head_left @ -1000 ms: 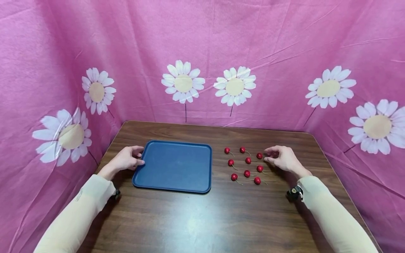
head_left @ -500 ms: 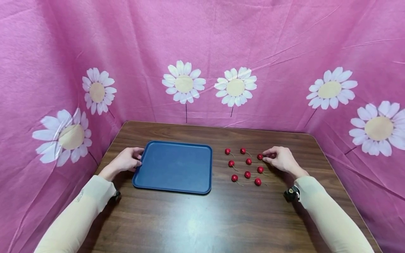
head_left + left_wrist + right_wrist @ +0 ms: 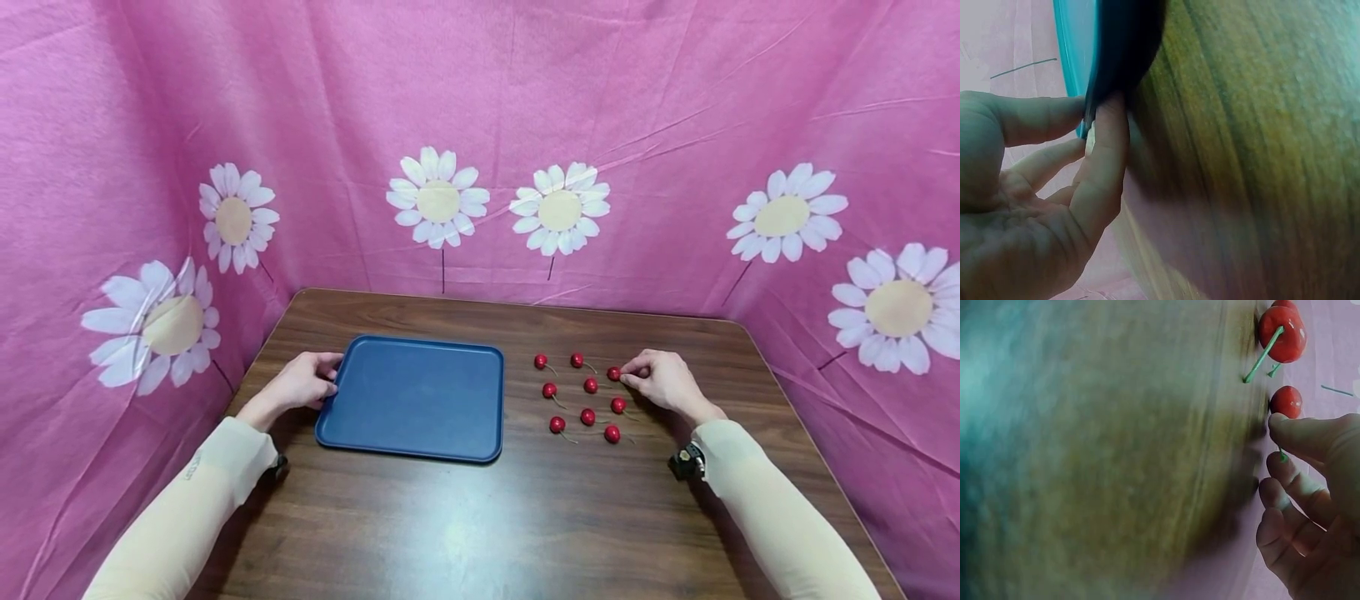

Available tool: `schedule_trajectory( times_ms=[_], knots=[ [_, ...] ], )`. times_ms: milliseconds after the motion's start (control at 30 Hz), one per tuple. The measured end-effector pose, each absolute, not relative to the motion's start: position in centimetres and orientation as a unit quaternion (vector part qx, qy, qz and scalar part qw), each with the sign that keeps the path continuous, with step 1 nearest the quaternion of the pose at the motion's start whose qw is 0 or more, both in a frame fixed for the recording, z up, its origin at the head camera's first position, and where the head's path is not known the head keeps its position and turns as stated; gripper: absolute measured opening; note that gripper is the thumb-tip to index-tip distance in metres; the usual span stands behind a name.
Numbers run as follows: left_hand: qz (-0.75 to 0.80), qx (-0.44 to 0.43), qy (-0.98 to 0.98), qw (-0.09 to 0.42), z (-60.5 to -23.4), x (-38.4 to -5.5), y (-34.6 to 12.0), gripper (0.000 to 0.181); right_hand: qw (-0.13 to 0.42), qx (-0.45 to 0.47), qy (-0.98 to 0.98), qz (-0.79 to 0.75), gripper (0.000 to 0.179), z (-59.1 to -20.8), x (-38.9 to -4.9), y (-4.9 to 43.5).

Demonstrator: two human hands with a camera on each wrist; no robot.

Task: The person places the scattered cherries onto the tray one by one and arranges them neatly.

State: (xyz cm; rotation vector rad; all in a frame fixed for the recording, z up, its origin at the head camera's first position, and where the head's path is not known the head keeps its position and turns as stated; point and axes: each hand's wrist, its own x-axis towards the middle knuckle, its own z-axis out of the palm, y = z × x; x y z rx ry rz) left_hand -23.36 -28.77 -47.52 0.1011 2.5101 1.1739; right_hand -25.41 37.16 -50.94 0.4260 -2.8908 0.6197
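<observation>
Closing a gap seen a sec ago, the R hand [image 3: 663, 383] has its thumb at the back row's rightmost cherry [image 3: 613, 374]; on my remote feed, I'd call it the grip stage. Thumb & index part-open, stem [image 3: 1280, 450] between; firm hold, can't tell. L hand [image 3: 300, 381] pinches blue tray [image 3: 412, 400] by its L edge; other 8 cherries [image 3: 591, 385] lie nearby on table [image 3: 360, 525], right of tray.
</observation>
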Motion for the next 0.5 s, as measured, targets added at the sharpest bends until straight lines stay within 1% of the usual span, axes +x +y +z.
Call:
schedule_trajectory(
  times_ms=[67,233,500],
  knots=[
    [0.415,0.038,0.89,0.182,-47.55,-23.34,-28.79,0.075,0.078,0.143,-0.964,0.209,0.01,-50.94,-25.44,37.16],
    [0.416,0.037,0.89,0.183,-47.53,-23.32,-28.83,0.074,0.086,0.137,-0.961,0.224,0.009,-50.94,-25.38,37.0],
    [0.411,0.034,0.892,0.185,-47.59,-23.36,-28.83,0.074,0.079,0.088,-0.955,0.27,0.01,-50.7,-25.05,36.46]
  ],
)
